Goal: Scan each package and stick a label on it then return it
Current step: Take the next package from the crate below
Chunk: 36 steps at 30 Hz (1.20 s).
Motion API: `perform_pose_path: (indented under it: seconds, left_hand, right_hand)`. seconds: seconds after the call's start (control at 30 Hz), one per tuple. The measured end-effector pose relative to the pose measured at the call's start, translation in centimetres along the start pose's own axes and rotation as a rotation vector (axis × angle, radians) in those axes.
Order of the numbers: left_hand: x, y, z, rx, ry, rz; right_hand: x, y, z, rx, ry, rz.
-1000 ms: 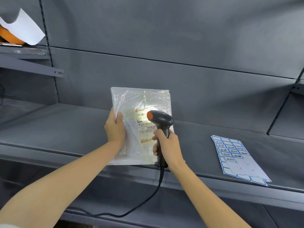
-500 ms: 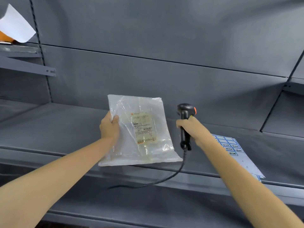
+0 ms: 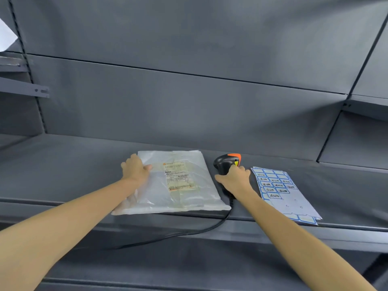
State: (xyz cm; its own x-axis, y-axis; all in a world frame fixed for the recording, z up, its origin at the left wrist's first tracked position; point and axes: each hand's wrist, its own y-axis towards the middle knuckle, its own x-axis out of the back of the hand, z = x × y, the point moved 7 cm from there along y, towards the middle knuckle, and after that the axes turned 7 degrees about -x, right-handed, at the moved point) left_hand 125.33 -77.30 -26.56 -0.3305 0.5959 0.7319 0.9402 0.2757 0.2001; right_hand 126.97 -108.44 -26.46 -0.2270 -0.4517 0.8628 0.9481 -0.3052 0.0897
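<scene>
A clear plastic package [image 3: 184, 198] with a printed shipping slip lies flat on the grey shelf [image 3: 63, 175], its near edge at the shelf's front lip. My left hand [image 3: 135, 170] grips the package's left edge. A black barcode scanner [image 3: 225, 163] with an orange tip rests on the shelf just right of the package, and my right hand [image 3: 235, 177] is closed around its handle. A sheet of blue-bordered labels [image 3: 281, 192] lies to the right of the scanner.
The scanner's black cable [image 3: 189, 233] hangs over the shelf's front edge and runs left below it. A white paper [image 3: 6, 36] sticks out from a higher shelf at the far left. A lower shelf [image 3: 168, 265] lies beneath.
Both hands have come down: the package went from held up and tilted to lying flat on the shelf, and the scanner swung right and now rests on the shelf beside it.
</scene>
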Motion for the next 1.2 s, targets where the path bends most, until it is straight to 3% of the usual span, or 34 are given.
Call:
perform_pose_path:
  seconds: [0.13,0.23,0.3,0.5,0.67,0.97,1.13,1.2]
  left_hand:
    - [-0.4,0.2,-0.1,-0.058,0.261,0.036]
    - [0.0,0.3,-0.9,-0.035,0.38,-0.025]
    - [0.0,0.2,-1.9,-0.065,0.364,-0.087]
    - [-1.7,-1.4,-5.6,-0.238,0.19,-0.136]
    - [-2.9,-2.4,-6.9,-0.254,0.19,-0.127]
    - [-2.6,-3.2,-7.2,-0.232,0.161,-0.138]
    - [-2.7,-3.5,-7.6,-0.236,0.118,-0.13]
    - [-2.6,-3.6,-7.7,-0.242,0.081,-0.127]
  right_hand:
    - [0.1,-0.2,0.2,0.033,-0.121,-0.09]
    - [1.5,0.1,-0.3,0.034,-0.154,-0.109]
    - [3.4,0.9,-2.1,-0.032,-0.162,-0.125]
    - [9.9,2.3,-13.5,-0.478,-0.194,-0.022]
    - [11.1,2.1,-17.3,-0.453,-0.274,0.162]
    - [10.6,2.3,-17.8,-0.517,-0.196,0.344]
    - [10.9,2.5,-17.9,-0.509,-0.071,0.292]
    - [11.6,3.0,-17.9,-0.495,0.113,0.217]
